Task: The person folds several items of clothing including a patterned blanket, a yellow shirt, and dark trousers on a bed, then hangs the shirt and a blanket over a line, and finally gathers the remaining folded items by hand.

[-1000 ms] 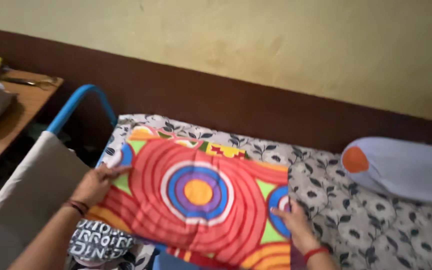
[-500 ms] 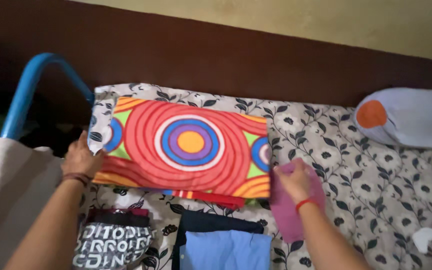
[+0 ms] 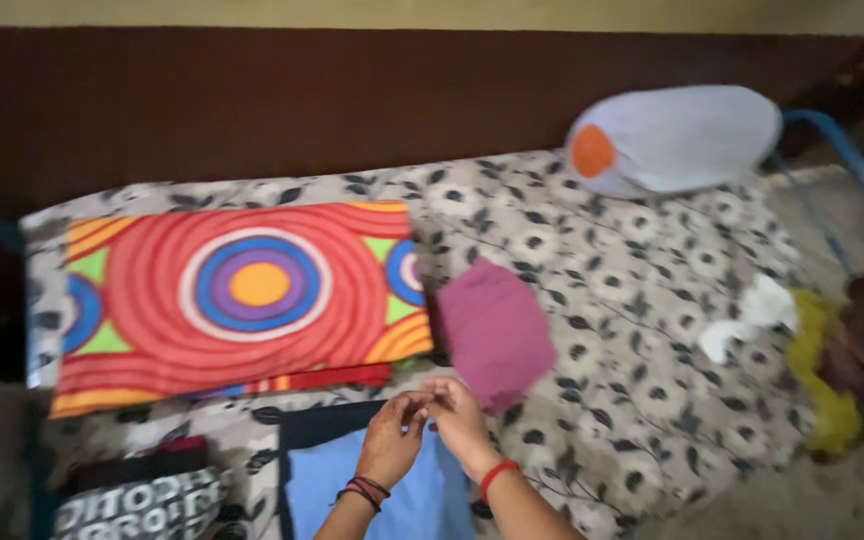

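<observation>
Head view | left hand (image 3: 389, 443) and right hand (image 3: 458, 420) fingertips touching over blue garment (image 3: 372, 490), grasp unclear | one maroon cloth (image 3: 495, 332) at 1 o'clock | one folded patterned sheet (image 3: 232, 297) at 10 o'clock

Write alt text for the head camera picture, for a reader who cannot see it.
Two hands, left hand and right hand, meet fingertip to fingertip above a folded blue garment on a floral bedsheet. Beside them lie a folded magenta cloth and a bright folded cloth with concentric circles; a pale pillow sits by the wall.

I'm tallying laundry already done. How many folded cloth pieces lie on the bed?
4, maybe more: the red patterned cloth at the left, a pink cloth beside it, a blue cloth under the hands, and a black-and-white printed one at the bottom left. Others may be cut off below.
</observation>
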